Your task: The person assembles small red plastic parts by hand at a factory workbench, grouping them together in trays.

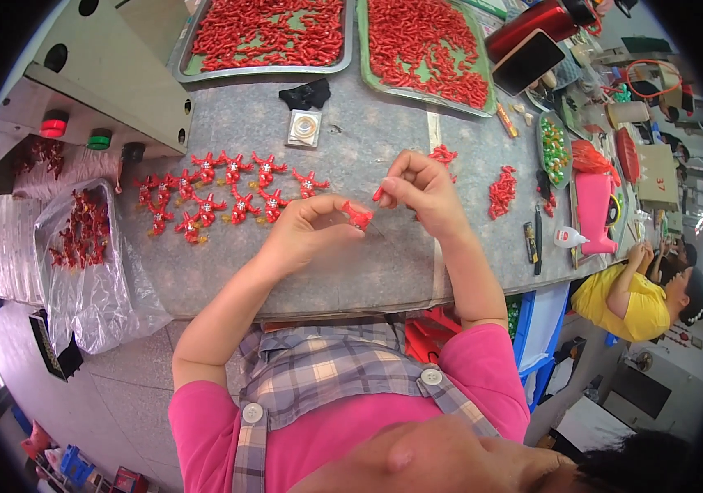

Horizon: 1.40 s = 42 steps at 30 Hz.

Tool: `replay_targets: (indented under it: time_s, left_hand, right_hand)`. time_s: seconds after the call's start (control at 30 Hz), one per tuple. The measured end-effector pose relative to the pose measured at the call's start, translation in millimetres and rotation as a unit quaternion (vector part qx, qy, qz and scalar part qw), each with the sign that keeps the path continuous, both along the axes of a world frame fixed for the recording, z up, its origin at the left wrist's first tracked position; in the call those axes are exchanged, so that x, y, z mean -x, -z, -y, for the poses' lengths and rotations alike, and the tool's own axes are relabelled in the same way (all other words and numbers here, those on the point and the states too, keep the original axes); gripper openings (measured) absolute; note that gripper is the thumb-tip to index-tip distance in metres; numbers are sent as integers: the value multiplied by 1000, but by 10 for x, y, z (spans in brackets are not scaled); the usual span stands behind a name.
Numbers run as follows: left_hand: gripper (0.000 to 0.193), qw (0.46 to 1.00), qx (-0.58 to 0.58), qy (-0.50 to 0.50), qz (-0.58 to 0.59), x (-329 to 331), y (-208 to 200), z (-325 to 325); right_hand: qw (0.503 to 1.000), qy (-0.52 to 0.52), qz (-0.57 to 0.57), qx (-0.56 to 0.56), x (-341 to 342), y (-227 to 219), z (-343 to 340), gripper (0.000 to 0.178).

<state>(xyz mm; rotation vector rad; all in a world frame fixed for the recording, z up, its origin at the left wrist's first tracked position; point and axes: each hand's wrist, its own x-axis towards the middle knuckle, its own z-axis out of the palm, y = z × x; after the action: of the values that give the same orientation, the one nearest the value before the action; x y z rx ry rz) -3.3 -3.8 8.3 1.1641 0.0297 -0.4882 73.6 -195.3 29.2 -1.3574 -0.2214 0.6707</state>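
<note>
Pinched between the thumb and fingers of my left hand (300, 233) is a small red figure body (357, 216). Close beside it, my right hand (424, 195) grips a small red piece (379, 194) between thumb and forefinger. The two pieces are a little apart. A thin strand hangs below the right hand's fingers. To the left, rows of red figures (236, 168) with spread limbs and some yellow parts lie on the grey table (302, 283). Small heaps of red parts (502, 193) lie right of my right hand.
Two trays of red parts, one metal (265, 72) and one green (425, 97), stand at the back. A machine (113, 82) with red and green buttons and a plastic bag (93, 287) are at left. Right lie a phone (527, 62), a glue bottle (568, 237) and a pink holder (594, 209).
</note>
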Motion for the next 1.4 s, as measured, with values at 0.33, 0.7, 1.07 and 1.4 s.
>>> replay_targets:
  time_s: [0.33,0.7,1.07,1.4]
  left_hand:
    - [22,1000,17,-24,3,-9,34,-47]
    - [24,966,237,6,-106,-41,53,-130]
    - [20,964,249,-10,-93,-44,2,-145]
    - [20,940,317,-6,-128,-50,41,-162]
  right_hand:
    - [999,-2,-38,-35,159,125,-140,10]
    - [950,-75,291,90,121,-9,-85,18]
    - [939,-47,325,102,124,11,-127,14]
    - [953,-59,288,65,98,59,-164,14]
